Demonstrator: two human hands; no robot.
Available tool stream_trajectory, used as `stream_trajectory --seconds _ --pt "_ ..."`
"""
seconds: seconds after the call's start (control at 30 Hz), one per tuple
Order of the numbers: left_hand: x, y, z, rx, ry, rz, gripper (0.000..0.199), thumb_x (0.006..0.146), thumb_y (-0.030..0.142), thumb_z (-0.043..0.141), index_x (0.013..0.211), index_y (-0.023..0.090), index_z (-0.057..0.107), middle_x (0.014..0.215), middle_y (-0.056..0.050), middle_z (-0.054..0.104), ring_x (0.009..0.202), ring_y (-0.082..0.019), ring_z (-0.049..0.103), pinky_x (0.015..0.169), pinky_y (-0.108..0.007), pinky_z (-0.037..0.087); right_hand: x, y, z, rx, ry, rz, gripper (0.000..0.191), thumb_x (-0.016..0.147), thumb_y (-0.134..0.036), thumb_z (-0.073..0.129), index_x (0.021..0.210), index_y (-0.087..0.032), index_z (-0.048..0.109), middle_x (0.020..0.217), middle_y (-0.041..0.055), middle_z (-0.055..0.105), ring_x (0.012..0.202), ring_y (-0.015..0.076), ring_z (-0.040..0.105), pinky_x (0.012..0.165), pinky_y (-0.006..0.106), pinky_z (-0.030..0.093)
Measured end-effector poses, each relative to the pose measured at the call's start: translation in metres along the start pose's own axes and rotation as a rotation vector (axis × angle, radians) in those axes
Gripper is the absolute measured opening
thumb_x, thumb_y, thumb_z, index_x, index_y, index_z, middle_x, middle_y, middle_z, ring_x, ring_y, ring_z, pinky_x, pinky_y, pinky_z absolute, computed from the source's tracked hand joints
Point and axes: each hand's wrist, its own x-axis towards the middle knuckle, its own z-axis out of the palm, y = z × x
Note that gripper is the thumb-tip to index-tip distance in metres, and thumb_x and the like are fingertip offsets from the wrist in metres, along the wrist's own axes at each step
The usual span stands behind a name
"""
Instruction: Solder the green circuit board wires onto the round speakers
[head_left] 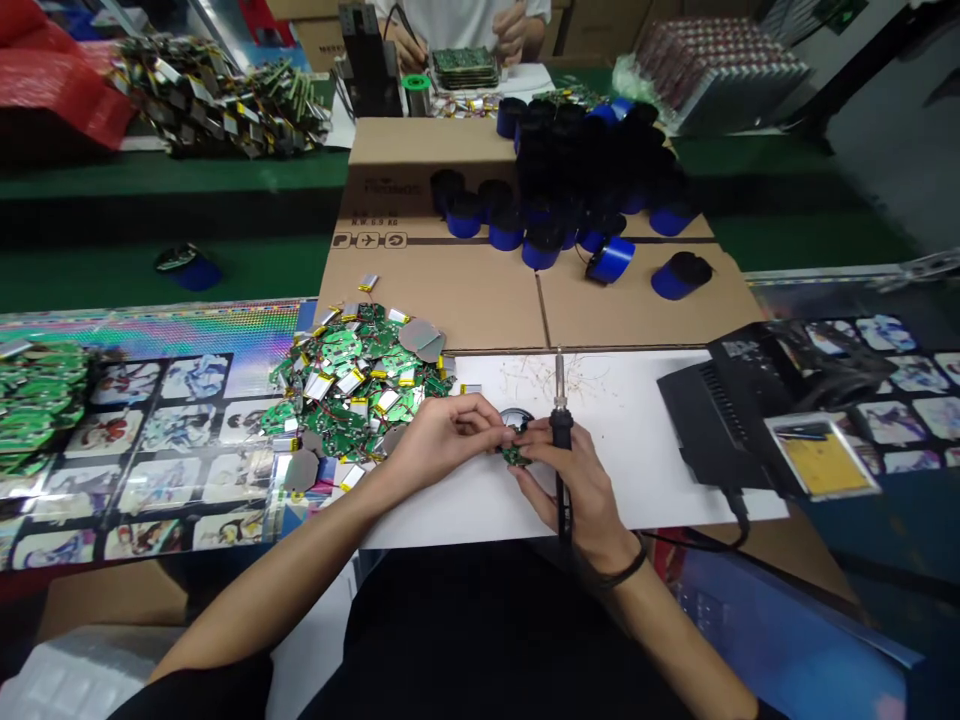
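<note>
Over the white sheet (637,440), my left hand (450,435) is closed in a pinch at the edge of a small green circuit board (514,456). A round, dark, shiny part (516,416) shows just behind the board, partly covered by fingers. My right hand (581,475) has a soldering iron (561,430) upright in its grip, tip pointing away from me. Its thumb and fingertips also touch the small board. What exactly is pinched between the fingertips is partly hidden. A heap of green circuit boards with silver battery packs (341,365) lies left of my hands.
Many blue-and-black round housings (540,245) stand on the cardboard (427,290) ahead. A black soldering station (712,420) and a yellow sponge tray (821,455) sit to the right. More green boards (37,400) lie far left. Across the bench, a co-worker's hands (510,30) flank stacked boards (465,68).
</note>
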Motion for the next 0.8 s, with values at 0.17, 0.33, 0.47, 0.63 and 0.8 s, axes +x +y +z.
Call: stream_trajectory --seconds 0.17,0.33,0.47,0.63,0.8 --pt "-0.001 0.002 0.0 0.016 0.011 0.071 0.021 0.092 0.035 0.082 0.092 0.015 0.076 0.079 -0.004 0.079 0.069 -0.012 0.071 0.064 -0.02 0.052 -0.005 0.0 0.002 0.022 -0.037 -0.011 0.045 0.09 0.0 0.073 0.127 -0.024 0.064 0.12 0.0112 0.08 0.122 0.0302 0.074 0.103 0.055 0.062" --pt "-0.002 0.002 0.0 0.036 0.001 0.133 0.023 0.094 0.037 0.081 0.095 0.015 0.076 0.08 -0.004 0.075 0.07 -0.011 0.065 0.063 -0.02 0.048 -0.007 0.005 0.007 -0.004 -0.015 -0.02 0.047 0.089 -0.002 0.074 0.128 -0.026 0.064 0.12 0.0105 0.081 0.121 0.0308 0.073 0.102 0.057 0.062" --pt "-0.002 0.0 0.0 0.08 0.0 0.205 0.025 0.096 0.039 0.08 0.092 0.014 0.077 0.075 -0.001 0.064 0.063 -0.009 0.05 0.057 -0.021 0.038 -0.003 0.0 0.005 0.129 0.048 0.12 0.044 0.089 -0.006 0.076 0.126 -0.027 0.063 0.123 0.0103 0.079 0.12 0.0302 0.072 0.106 0.06 0.061" --pt "-0.001 0.002 -0.001 0.137 -0.022 0.239 0.021 0.097 0.035 0.079 0.092 0.014 0.078 0.075 0.0 0.062 0.062 -0.008 0.044 0.056 -0.023 0.032 0.014 -0.006 0.005 0.289 0.209 0.26 0.035 0.092 -0.006 0.073 0.118 -0.028 0.063 0.104 0.0039 0.077 0.108 0.0233 0.074 0.103 0.05 0.062" --pt "-0.001 0.005 -0.001 0.168 -0.065 0.275 0.016 0.098 0.031 0.079 0.093 0.016 0.078 0.076 0.001 0.064 0.063 -0.008 0.044 0.057 -0.022 0.032 0.023 -0.005 0.009 0.308 0.186 0.297 0.031 0.093 -0.011 0.076 0.115 -0.029 0.064 0.098 0.0023 0.077 0.112 0.0239 0.074 0.106 0.049 0.059"
